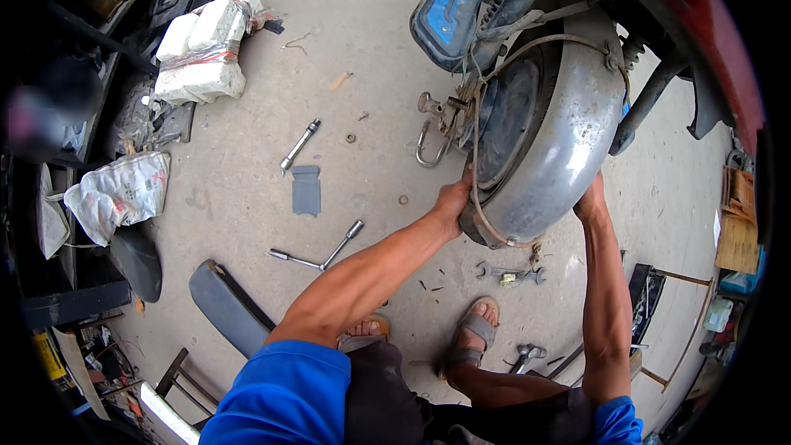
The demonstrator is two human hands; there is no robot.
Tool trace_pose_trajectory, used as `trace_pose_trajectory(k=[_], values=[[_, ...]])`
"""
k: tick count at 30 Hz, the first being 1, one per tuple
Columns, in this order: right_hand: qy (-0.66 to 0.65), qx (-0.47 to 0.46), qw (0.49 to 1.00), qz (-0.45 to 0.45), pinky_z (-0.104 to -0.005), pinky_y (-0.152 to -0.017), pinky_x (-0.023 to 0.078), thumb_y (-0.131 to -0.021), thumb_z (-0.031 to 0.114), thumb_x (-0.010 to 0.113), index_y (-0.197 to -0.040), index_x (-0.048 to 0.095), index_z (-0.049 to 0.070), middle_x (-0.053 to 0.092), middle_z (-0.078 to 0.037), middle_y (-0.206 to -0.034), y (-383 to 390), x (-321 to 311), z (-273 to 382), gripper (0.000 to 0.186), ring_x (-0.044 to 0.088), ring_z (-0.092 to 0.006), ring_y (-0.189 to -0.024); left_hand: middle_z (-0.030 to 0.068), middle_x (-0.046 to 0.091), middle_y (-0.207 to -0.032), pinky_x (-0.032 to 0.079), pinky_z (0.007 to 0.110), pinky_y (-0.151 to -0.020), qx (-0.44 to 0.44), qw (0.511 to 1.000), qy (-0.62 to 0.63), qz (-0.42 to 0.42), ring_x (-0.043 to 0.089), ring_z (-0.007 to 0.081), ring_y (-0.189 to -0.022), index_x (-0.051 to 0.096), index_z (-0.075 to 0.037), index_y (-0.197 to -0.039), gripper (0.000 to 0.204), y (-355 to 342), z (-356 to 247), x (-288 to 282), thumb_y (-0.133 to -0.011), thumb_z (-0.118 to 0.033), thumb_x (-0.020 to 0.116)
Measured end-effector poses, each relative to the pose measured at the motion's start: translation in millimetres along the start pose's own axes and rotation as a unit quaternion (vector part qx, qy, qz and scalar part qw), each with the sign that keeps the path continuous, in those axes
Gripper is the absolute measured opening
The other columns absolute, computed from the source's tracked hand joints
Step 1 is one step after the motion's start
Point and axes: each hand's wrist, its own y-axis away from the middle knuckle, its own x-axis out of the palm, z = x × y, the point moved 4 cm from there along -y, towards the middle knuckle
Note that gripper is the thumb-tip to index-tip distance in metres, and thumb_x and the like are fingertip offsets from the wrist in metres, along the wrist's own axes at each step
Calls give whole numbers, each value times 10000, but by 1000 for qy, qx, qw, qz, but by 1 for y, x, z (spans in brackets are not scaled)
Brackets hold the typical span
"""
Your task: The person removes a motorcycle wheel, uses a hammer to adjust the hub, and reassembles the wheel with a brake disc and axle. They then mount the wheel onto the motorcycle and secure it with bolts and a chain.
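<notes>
A scooter wheel (511,128) under a worn, silver-grey mudguard (581,128) stands at the upper right, still beneath the vehicle. My left hand (454,199) grips its lower left side, fingers partly hidden behind the rim. On the opposite side my right hand (590,198) holds the wheel, most of its fingers out of sight. A brown cable (478,136) loops around the mudguard and hangs past my left hand. Beside the hub are loose metal parts and a U-shaped metal hook (430,148). Above hangs a blue-and-black cover (453,25).
On the concrete floor lie a socket tool (300,146), a grey pad (306,190), an angled socket wrench (323,262), an open-ended wrench (511,274) and a hammer (527,356). A long dark seat (231,305) sits left of me. White foam blocks (202,49) rest by the left shelves.
</notes>
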Motion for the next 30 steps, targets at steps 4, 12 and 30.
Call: trace_pose_trajectory(k=[4, 12, 30], values=[[-7, -1, 1000, -3, -272, -435, 224, -919, 107, 474, -735, 596, 54, 467, 47, -583, 3, 4, 5, 226, 320, -59, -446, 185, 688, -1176, 594, 396, -828, 12, 1000, -1, 8, 713, 251, -983, 585, 130, -1230, 642, -1, -4, 1, -999, -468, 607], [31, 0, 998, 57, -268, -437, 208, -965, 167, 489, -664, 530, 82, 413, 49, -564, -8, -6, 4, 315, 293, -63, -455, 182, 669, -1226, 594, 401, -865, -28, 1000, -10, 11, 699, 255, -1039, 554, 98, -1292, 648, -10, -7, -4, -986, -470, 623], [203, -12, 960, 192, -284, -494, 252, -942, 240, 551, -708, 638, 44, 442, 44, -583, -16, -4, 24, 318, 328, -69, -521, 153, 668, -1120, 593, 426, -842, -38, 993, -4, 112, 687, 287, -956, 584, -21, -1269, 518, -13, -19, 10, -1004, -464, 545]])
